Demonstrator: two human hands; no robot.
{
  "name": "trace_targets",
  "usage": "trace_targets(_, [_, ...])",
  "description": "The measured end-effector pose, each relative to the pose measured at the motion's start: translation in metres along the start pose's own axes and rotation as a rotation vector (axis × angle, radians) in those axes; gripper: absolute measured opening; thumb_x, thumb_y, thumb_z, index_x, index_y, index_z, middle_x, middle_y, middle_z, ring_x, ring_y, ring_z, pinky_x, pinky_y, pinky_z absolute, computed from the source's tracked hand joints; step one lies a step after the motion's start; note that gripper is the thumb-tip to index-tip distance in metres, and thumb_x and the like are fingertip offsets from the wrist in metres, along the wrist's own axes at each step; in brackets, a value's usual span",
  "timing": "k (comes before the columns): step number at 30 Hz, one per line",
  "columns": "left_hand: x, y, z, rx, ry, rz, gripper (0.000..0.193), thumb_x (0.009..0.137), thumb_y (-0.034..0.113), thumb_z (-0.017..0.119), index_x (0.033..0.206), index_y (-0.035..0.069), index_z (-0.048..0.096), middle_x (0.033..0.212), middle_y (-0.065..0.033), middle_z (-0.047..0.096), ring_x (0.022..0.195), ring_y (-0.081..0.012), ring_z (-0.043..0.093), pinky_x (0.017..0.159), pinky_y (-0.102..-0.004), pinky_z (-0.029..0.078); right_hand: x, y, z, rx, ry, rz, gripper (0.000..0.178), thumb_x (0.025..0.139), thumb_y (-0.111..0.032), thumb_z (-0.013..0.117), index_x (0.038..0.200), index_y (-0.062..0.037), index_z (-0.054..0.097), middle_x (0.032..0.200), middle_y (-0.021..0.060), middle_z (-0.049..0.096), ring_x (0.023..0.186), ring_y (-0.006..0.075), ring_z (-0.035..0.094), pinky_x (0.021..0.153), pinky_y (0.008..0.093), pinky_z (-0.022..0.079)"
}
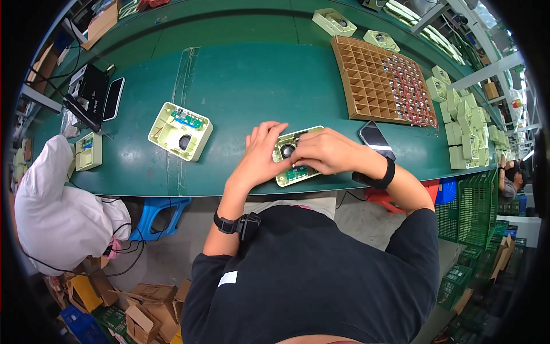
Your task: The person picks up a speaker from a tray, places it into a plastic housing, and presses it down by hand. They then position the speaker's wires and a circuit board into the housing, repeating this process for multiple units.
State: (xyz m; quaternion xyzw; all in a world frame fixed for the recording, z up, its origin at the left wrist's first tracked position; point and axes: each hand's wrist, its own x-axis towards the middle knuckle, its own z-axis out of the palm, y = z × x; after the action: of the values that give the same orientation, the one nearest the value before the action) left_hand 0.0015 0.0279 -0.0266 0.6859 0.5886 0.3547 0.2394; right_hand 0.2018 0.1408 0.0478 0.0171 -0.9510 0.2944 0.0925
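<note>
On the near edge of the green bench sits an open, pale green plastic housing (282, 180) with a round black speaker (287, 150) and a green circuit board (298, 172) inside. My left hand (262, 153) grips its left side, fingers outstretched along the edge and thumb reaching inward. From the right, my right hand (325, 150) bends over the housing, fingertips pinched together close to the board and to my left thumb. Whatever is in that pinch is too small to make out. My right hand covers the housing's right part.
A similar housing (201, 148) lies to the left. Right of my hands is a phone (376, 137); beyond it stands a brown divided tray (361, 86) with red-wired parts (408, 86). Housings (467, 129) are stacked far right. A person in white (63, 206) is at the left.
</note>
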Motion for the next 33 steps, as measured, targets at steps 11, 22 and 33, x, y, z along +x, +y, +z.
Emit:
trace_targets(11, [0.001, 0.005, -0.003, -0.005, -0.007, -0.026, 0.078, 0.080, 0.032, 0.086, 0.147, 0.010, 0.053, 0.145, -0.0132, 0.050, 0.136, -0.0340, 0.047, 0.111, -0.0447, 0.037, -0.019, -0.006, 0.006, -0.089, -0.013, 0.068, 0.011, 0.087, -0.013, 0.075, 0.088, -0.0035, 0.070, 0.088, 0.0098, 0.064, 0.085, 0.0308, 0.064, 0.068, 0.0436, 0.054])
trace_targets(22, [0.001, 0.004, -0.002, 0.014, -0.015, -0.025, 0.074, 0.079, 0.023, 0.084, 0.145, 0.011, 0.055, 0.144, -0.0127, 0.051, 0.136, -0.0333, 0.048, 0.112, -0.0447, 0.037, 0.000, -0.026, 0.025, -0.593, -0.188, 0.035, 0.010, 0.076, -0.014, 0.072, 0.071, -0.0055, 0.072, 0.087, 0.0087, 0.068, 0.085, 0.0245, 0.068, 0.064, 0.0408, 0.056])
trace_targets(33, [0.002, 0.001, 0.000, -0.001, -0.018, -0.019, 0.068, 0.080, 0.016, 0.078, 0.144, 0.010, 0.055, 0.142, -0.0133, 0.051, 0.132, -0.0338, 0.049, 0.111, -0.0452, 0.037, 0.014, -0.034, 0.040, -0.681, -0.266, 0.183, 0.008, 0.072, -0.012, 0.072, 0.075, -0.0039, 0.074, 0.093, 0.0099, 0.071, 0.084, 0.0253, 0.070, 0.065, 0.0409, 0.057])
